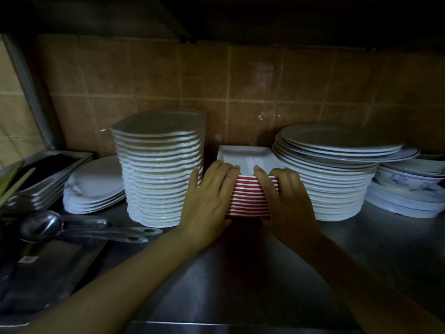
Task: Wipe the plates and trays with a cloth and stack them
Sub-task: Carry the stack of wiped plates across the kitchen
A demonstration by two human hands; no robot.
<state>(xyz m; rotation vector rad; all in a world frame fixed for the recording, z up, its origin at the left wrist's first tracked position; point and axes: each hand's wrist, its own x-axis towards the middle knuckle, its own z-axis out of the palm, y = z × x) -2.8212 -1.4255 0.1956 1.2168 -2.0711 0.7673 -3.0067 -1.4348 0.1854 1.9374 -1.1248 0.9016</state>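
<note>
Both hands — left hand (207, 194), right hand (285, 196) — clasp the red-and-white tray stack (250, 196) on the steel counter (240, 273), apparently gripping its sides.

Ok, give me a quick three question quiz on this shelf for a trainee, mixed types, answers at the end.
1. True or false: both hands grip the red-and-white striped stack of trays.
2. What stands right of that stack: A) ladles B) round plates C) a cloth?
3. Fill in: the ladles lie on the ____ side of the counter.

Key: 1 true: the left hand and right hand hold its sides. 2 B, the round plates. 3 left.
</note>
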